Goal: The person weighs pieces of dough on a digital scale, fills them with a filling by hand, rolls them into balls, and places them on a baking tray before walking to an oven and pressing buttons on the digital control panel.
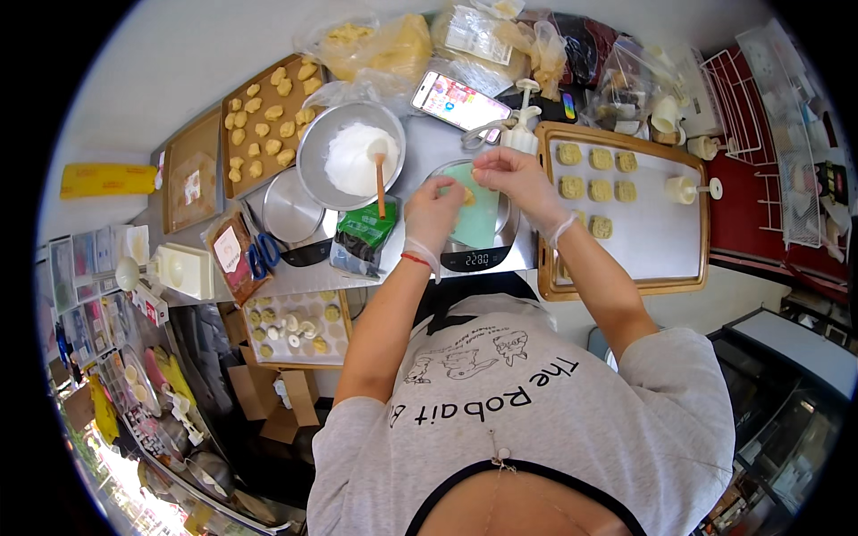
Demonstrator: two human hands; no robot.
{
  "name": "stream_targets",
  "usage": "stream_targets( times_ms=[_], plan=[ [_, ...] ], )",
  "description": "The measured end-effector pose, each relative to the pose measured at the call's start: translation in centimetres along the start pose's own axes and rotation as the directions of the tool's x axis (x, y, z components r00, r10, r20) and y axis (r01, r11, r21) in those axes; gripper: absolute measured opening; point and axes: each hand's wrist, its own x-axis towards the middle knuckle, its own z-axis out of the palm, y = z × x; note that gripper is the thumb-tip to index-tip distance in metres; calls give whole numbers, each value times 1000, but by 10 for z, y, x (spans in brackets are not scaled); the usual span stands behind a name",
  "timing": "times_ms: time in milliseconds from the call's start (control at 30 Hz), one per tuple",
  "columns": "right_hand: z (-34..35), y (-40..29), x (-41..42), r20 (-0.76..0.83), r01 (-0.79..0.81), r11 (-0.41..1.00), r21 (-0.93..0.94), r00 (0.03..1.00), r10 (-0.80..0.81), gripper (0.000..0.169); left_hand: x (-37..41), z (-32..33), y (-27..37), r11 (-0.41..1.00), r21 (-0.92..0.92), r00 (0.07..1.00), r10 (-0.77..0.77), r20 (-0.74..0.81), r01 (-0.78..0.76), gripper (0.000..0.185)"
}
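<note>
Both hands are in thin clear plastic gloves above a kitchen scale (506, 224). A pale green sheet (477, 224) covers much of its round pan. My left hand (429, 211) comes in from the left side, its fingertips closed on a yellow piece of dough (468, 197) over the sheet. Fingers partly hide that piece. Across from it, my right hand (517, 179) pinches a small bit of dough (474, 175) between thumb and forefinger, over the sheet's far edge. The two hands are a short way apart. The scale's display (476, 259) is lit.
Left stands a steel bowl (308, 167) of white powder with a wooden-handled spatula (380, 187). Behind it, a baking tray (229, 182) carries several dough lumps. Patterned pastries lie on the lined right tray (657, 248). A phone (459, 104) and a white plunger mould (519, 139) stand behind the scale.
</note>
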Motion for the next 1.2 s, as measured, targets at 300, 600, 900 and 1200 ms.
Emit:
stream_targets(
  times_ms=[300, 600, 900, 1200],
  plan=[
    [15, -32, -10, 218, 126, 992, -30, 969, -117, 37, -25, -28, 43, 726, -626, 867, 83, 492, 286, 38],
    [16, -32, -7, 330, 236, 953, -192, 930, -163, 38, -27, -30, 36, 647, -681, 870, 53, 490, 344, 37],
    [4, -13, 3, 175, 250, 847, -469, 966, -189, 36, -21, -36, 28, 882, -418, 959, -112, 261, 216, 28],
    [21, 28, 15, 216, 341, 579, -741, 937, -275, 29, 11, -5, -4, 997, 60, 993, -59, 98, 53, 19]
  ],
)
